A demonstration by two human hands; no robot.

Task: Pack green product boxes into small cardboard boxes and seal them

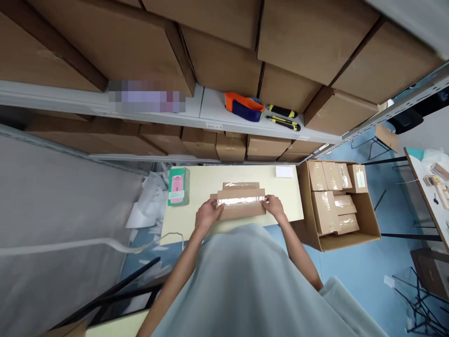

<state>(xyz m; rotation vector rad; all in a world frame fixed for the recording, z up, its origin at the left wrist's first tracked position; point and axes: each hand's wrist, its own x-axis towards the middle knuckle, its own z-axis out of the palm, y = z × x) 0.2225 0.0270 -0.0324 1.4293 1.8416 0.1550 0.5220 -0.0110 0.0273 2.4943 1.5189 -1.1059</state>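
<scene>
A small flat cardboard box (242,212) lies on the pale yellow table (286,196) in front of me. A shiny strip of clear tape (240,201) runs along its length. My left hand (208,216) grips the box's left end, its fingers at the end of the tape. At the opposite end, the fingers of my right hand (273,205) are pinched on the box's edge near the tape. Just behind it, another piece of taped cardboard (241,185) shows, partly hidden by the box.
A green-and-pink box (178,187) stands at the table's left, a white paper stack (284,172) at its back right. An open carton (351,242) of taped boxes adjoins the right edge. Above, a shelf (210,105) holds an orange-and-blue tape dispenser (244,106) and utility knives (283,122).
</scene>
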